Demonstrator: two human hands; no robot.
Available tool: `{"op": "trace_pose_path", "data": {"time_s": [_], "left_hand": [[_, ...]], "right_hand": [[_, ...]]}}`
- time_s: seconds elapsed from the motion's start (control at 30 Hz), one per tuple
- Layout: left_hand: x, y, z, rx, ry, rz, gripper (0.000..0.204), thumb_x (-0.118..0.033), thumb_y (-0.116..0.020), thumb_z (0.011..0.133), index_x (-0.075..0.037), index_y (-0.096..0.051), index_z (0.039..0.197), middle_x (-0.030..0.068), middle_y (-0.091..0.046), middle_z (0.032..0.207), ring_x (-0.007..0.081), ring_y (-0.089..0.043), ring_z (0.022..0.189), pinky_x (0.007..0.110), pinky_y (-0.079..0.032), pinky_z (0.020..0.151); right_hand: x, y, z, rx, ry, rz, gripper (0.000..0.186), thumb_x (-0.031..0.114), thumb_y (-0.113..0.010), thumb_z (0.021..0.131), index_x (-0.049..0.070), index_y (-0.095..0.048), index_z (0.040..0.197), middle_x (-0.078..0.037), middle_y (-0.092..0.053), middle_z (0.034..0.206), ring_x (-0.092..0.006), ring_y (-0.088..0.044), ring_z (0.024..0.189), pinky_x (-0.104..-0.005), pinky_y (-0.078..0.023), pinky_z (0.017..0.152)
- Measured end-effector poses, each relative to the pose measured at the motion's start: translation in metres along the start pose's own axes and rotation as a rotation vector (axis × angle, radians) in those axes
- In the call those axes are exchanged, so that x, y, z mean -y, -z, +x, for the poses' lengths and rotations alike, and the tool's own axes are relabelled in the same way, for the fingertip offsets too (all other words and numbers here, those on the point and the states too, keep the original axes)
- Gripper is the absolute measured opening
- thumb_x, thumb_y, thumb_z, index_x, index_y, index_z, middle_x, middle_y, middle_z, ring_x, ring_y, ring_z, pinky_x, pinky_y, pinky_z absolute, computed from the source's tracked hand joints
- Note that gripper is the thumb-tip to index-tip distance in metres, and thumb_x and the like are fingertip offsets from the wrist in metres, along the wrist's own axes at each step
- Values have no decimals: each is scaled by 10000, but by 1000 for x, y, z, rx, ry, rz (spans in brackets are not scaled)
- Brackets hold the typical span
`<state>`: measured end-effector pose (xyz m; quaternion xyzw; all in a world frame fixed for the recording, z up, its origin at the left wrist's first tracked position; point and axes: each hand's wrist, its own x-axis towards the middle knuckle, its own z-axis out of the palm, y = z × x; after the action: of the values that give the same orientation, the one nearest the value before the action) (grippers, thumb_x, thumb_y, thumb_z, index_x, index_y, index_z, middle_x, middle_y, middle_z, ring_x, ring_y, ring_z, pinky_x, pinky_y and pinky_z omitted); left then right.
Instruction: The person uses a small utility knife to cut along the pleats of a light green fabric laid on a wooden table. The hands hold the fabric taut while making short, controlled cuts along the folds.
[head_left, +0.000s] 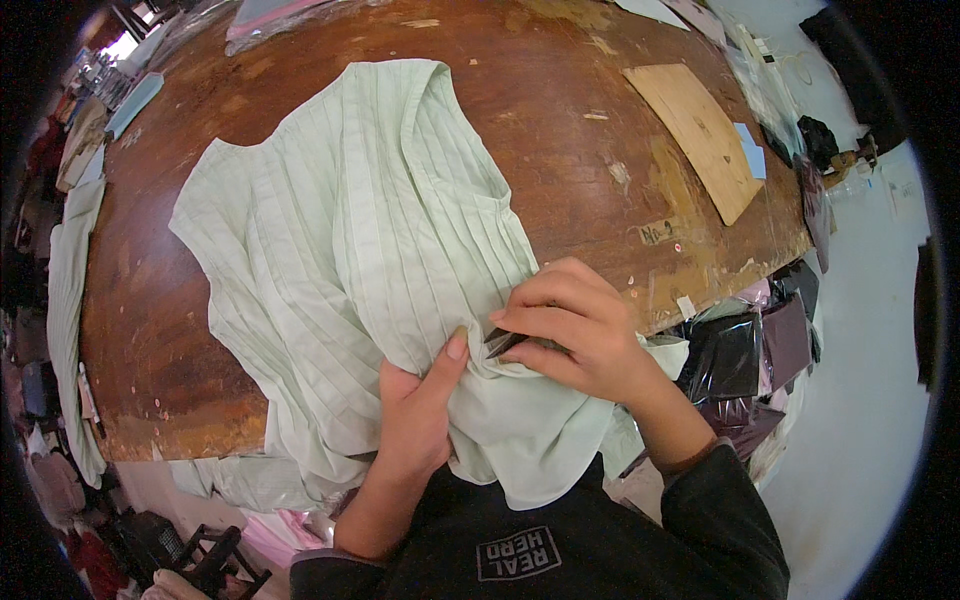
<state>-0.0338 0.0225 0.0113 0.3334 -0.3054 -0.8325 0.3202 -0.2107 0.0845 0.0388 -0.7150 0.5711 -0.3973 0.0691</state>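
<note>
A pale green sleeveless garment (290, 225) with long pleats lies spread over the table, its near part hanging off the front edge toward my body. My left hand (418, 405) grips a gathered fold of it, thumb on top and the other fingers hidden beneath the cloth. Close to that thumb, my right hand (580, 330) is closed around a small dark pair of thread snips (503, 343). Their pointed tips meet the cloth at the fold. Whether the blades are apart is too small to tell.
The worn brown wooden table (560, 130) carries a flat wooden board (700, 140) with a light blue paper (749, 152) at the far right. Dark packaged garments (725, 355) are piled below the right edge. More pale green cloth (72, 310) hangs at the left edge.
</note>
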Motion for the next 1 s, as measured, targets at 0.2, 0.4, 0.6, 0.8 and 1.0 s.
{"op": "trace_pose_path", "data": {"time_s": [0.2,0.4,0.6,0.8,1.0], "left_hand": [[1,0,0,-32,12,-22,419,-28,-615,920,25,-485,1315,99,-590,1249,171,-578,1102,310,-455,955],[1,-1,0,-18,-12,-33,419,-32,-619,920,28,-485,1313,99,-589,1250,172,-577,1099,310,-455,952],[1,1,-1,-4,0,25,486,-42,-590,928,12,-398,1371,134,-549,1297,225,-568,1135,360,-473,944],[2,5,0,23,16,38,448,-47,-583,933,14,-434,1351,120,-570,1275,214,-582,1114,349,-480,928],[1,2,-1,13,-10,25,440,-54,-600,928,23,-452,1335,120,-580,1262,205,-585,1105,341,-484,917]], "right_hand": [[1,1,0,-1,6,-9,318,146,-783,683,63,-711,982,-62,-643,946,-262,-593,826,-354,-490,706],[3,1,0,-15,17,-11,320,153,-785,682,69,-716,983,-53,-646,936,-252,-592,817,-353,-483,701],[1,-6,-2,-45,27,18,332,158,-791,672,75,-717,985,-41,-650,924,-244,-593,815,-353,-476,700],[1,-9,0,-75,90,-20,337,157,-795,666,73,-713,982,-44,-651,916,-243,-594,817,-355,-472,699],[4,-6,-2,-27,-64,98,338,152,-782,693,65,-689,1006,-79,-625,874,-255,-591,798,-347,-474,676]]}}
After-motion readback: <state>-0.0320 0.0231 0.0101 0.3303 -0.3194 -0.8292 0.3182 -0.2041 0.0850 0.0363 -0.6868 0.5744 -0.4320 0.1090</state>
